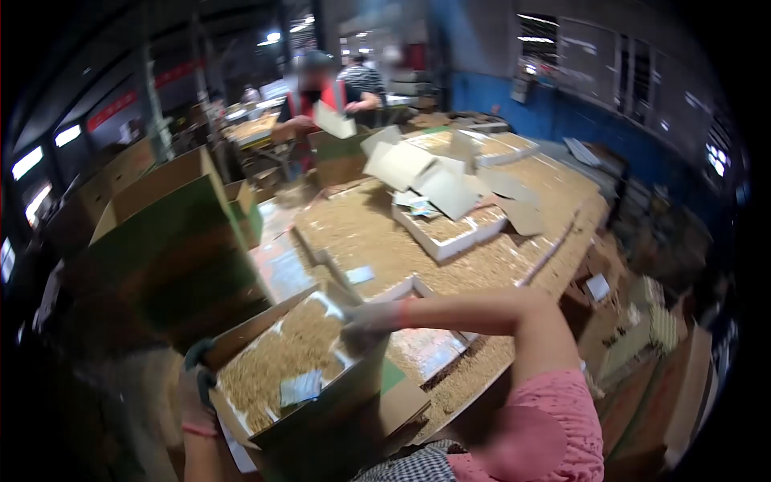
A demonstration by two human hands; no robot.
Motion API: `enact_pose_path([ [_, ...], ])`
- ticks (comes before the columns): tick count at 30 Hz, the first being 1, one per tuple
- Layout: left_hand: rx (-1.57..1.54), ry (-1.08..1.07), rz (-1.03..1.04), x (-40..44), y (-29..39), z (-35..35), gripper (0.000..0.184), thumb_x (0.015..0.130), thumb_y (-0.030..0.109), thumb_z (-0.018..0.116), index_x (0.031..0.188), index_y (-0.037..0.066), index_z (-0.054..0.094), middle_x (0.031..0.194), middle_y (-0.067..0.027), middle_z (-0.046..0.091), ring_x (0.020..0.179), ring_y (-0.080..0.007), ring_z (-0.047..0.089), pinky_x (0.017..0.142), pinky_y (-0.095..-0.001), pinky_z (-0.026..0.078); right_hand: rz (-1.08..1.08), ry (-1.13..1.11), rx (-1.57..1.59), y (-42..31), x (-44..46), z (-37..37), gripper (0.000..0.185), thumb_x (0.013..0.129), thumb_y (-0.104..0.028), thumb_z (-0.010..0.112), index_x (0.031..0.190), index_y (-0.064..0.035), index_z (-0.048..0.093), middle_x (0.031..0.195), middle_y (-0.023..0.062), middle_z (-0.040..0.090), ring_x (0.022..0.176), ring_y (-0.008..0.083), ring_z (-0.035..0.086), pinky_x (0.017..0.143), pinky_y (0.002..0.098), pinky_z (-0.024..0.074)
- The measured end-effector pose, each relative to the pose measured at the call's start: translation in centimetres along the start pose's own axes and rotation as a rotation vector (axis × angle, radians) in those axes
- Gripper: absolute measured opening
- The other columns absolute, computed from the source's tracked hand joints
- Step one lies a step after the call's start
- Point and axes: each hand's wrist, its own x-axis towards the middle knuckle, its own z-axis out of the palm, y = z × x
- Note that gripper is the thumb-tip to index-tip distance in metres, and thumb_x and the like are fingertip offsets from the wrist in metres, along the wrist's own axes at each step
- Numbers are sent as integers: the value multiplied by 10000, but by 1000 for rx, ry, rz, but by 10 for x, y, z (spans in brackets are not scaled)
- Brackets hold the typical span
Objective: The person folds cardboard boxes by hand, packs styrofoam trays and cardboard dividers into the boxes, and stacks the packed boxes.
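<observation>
A cardboard carton (321, 418) with a green-printed flap stands in front of me, tilted in view. Inside is a white-rimmed layer of loose tan, grain-like material (281, 349), with a small printed packet (301, 388) on top. My left hand (197, 394), in a grey glove with dark fingertips, is closed around the carton's left edge. At the right inner side, my gloved right hand (368, 325) reaches over the wall and touches the white rim. Motion smears its fingers, so I cannot make out their grip.
Tan material covers a large table (353, 225). White foam trays (442, 245) hold more of it, with cardboard sheets (450, 189) piled on one. A big carton (181, 241) stands left. Across the table, a person (321, 104) handles a sheet. Cartons (642, 353) crowd my right.
</observation>
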Motion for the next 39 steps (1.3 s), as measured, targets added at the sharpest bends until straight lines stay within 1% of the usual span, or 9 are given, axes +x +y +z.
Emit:
enact_pose_path([
  [1, 32, -7, -42, -2, -23, -13, 352, 810, 88, 524, 1140, -22, 582, 1056, -102, 613, 897, -190, 589, 790, -236, 474, -74, -221, -853, -8, 17, -5, 254, 861, -242, 630, 1051, -89, 700, 947, 58, 689, 868, 219, 650, 719, 332, 538],
  [3, -60, -61, -254, -6, -46, -34, 351, 856, 123, 505, 1172, -17, 560, 1065, -105, 606, 909, -199, 586, 802, -246, 471, 569, -241, -331, -38, 46, 1, 193, 813, -236, 650, 943, -128, 742, 904, 65, 712, 845, 276, 666, 654, 377, 536],
  [5, -141, -19, -294, -9, -38, -26, 355, 856, 125, 508, 1178, -15, 556, 1072, -106, 604, 916, -202, 584, 806, -250, 471, 322, -264, -954, -50, 72, 11, 219, 798, -271, 663, 949, -135, 744, 923, 65, 710, 825, 258, 669, 598, 401, 519],
  [13, -371, -99, -416, -5, -16, 52, 372, 857, 131, 520, 1203, -5, 538, 1101, -113, 592, 947, -215, 576, 821, -266, 471, 176, 1325, -322, -4, -67, 59, 701, 805, -410, 683, 1341, -55, 402, 1264, 248, 478, 1162, 403, 481, 962, 430, 430],
  [17, -447, -139, -504, -3, -9, 110, 382, 858, 134, 526, 1215, 0, 530, 1116, -116, 586, 962, -221, 572, 828, -275, 471, 514, 226, -626, 88, -65, 250, 752, 870, -499, 560, 1464, -143, 269, 1396, 344, 308, 1287, 441, 374, 1093, 481, 296],
  [22, -487, -97, -589, 5, 3, 188, 395, 858, 137, 534, 1230, 6, 519, 1134, -120, 579, 981, -229, 567, 837, -285, 471, 472, 690, 116, 116, -116, 244, 610, 873, -401, 561, 1425, -233, 365, 1422, 299, 307, 1215, 433, 470, 1024, 433, 402],
  [28, -506, 43, -657, 6, 30, 246, 412, 859, 142, 543, 1249, 14, 506, 1156, -124, 571, 1004, -239, 562, 848, -298, 471, 450, 1492, -345, 232, -283, 8, 742, 822, -336, 688, 1393, 3, 357, 1369, 260, 422, 1292, 389, 398, 1069, 453, 336],
  [33, -563, 230, -697, -31, 47, 235, 427, 860, 146, 551, 1264, 20, 495, 1174, -128, 564, 1023, -247, 557, 858, -308, 471, 1501, 1039, -452, 354, -379, -108, 1004, 768, -463, 702, 1481, -15, 156, 1499, 204, 271, 1392, 346, 258, 1152, 409, 217],
  [39, -737, 415, -659, -77, 70, 174, 446, 861, 150, 560, 1282, 28, 482, 1195, -133, 555, 1046, -256, 551, 869, -321, 471, 603, 1581, -399, 409, -330, -154, 502, 824, -95, 574, 1320, -102, 494, 1186, 140, 592, 1032, 312, 593, 897, 379, 470],
])
